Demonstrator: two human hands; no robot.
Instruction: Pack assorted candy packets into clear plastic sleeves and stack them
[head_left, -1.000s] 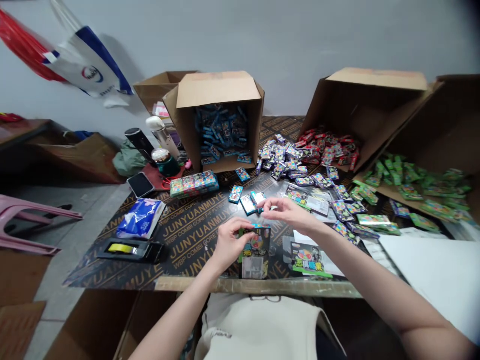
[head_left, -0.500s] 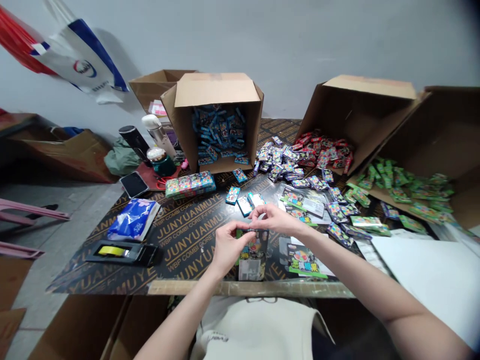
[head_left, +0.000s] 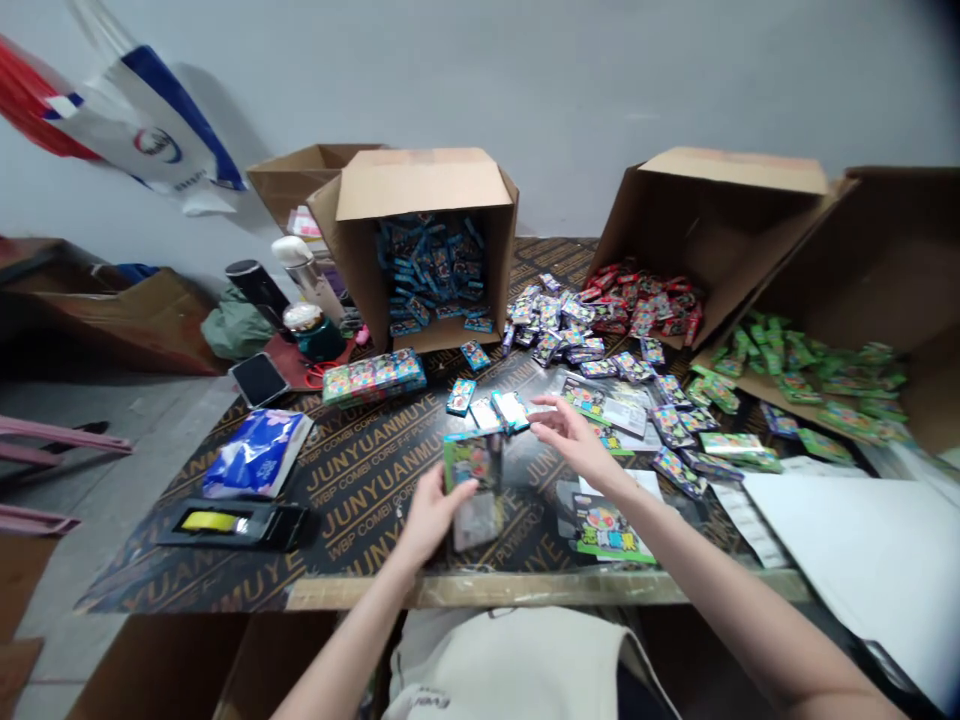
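My left hand (head_left: 427, 512) grips a small upright packet (head_left: 474, 487), green and dark on top with a clear lower half, above the dark printed table top (head_left: 360, 475). My right hand (head_left: 571, 437) hovers just right of it, fingers spread and holding nothing, reaching toward a few loose blue packets (head_left: 487, 408) on the table. A flat green-and-dark card (head_left: 604, 525) lies below my right wrist.
Three tipped cardboard boxes spill packets: blue (head_left: 431, 270), red (head_left: 649, 305) and green (head_left: 817, 375); purple packets (head_left: 559, 330) are heaped between. A stack of packets (head_left: 373, 376), tissue pack (head_left: 259, 452), tape dispenser (head_left: 225, 522), phone (head_left: 257, 378) and flasks (head_left: 300, 280) sit left.
My right hand has let go of the packet's top and moved up and away, opening. My left hand has lifted the packet and shifted it slightly left.
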